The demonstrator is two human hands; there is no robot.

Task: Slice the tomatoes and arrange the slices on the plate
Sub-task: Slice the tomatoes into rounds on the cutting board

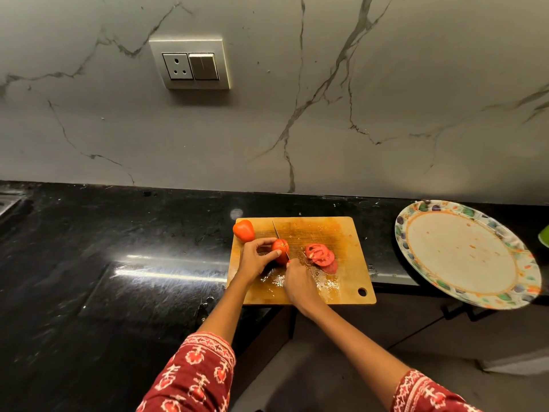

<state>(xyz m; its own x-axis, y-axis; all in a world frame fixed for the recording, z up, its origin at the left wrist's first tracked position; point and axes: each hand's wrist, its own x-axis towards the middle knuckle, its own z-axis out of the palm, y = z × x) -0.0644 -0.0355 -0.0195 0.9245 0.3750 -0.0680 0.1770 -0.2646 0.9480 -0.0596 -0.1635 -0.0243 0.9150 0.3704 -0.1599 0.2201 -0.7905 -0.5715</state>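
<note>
A wet wooden cutting board (341, 281) lies on the black counter. My left hand (256, 257) grips a part-cut red tomato (279, 249) on the board. My right hand (298, 282) holds a knife (278, 234) whose blade rests on that tomato; its handle is hidden in my fist. Several tomato slices (320, 257) lie in a pile just right of the blade. A whole tomato (243, 230) sits at the board's far left corner. The round patterned plate (463, 254) stands to the right, holding no slices.
The black stone counter (118, 263) stretches left to a sink edge (9, 200). A marble wall with a socket plate (190, 63) rises behind. The plate overhangs the counter's front edge. A green object (545, 234) peeks in at the far right.
</note>
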